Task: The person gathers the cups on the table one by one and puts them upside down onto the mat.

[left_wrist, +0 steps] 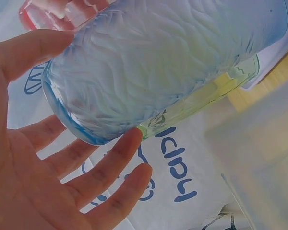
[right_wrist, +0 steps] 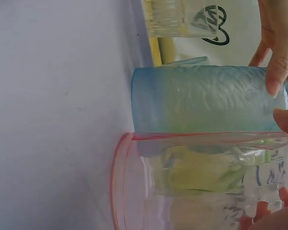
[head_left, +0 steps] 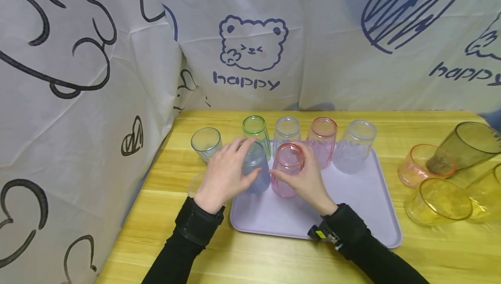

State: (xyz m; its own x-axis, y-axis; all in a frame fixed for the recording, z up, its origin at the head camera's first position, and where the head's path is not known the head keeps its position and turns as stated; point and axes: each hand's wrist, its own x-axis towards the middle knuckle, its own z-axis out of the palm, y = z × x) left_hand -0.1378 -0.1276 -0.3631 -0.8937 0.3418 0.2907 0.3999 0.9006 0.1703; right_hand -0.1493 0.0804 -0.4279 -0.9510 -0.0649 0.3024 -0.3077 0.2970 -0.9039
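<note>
On the lilac tray (head_left: 352, 214) a blue ribbed glass (head_left: 258, 182) stands upside down. My left hand (head_left: 227, 171) holds it near its upturned base, thumb on the near side and fingers spread round the far side; in the left wrist view the fingertips (left_wrist: 134, 136) meet the glass edge. Right beside it is an inverted pink glass (head_left: 287, 184). Around its upper part curve the thumb and fingers of my right hand (head_left: 309, 179). The right wrist view shows the pink glass (right_wrist: 206, 167) and the blue glass (right_wrist: 201, 96) side by side, touching or nearly so.
Behind stand inverted green (head_left: 254, 126), clear (head_left: 287, 129), pink (head_left: 322, 138) and clear (head_left: 354, 149) glasses. Left of the tray is a bluish tumbler (head_left: 206, 142), with another clear glass partly behind my left wrist. Orange (head_left: 415, 171), olive (head_left: 469, 145) and yellow (head_left: 434, 205) glasses crowd the right side.
</note>
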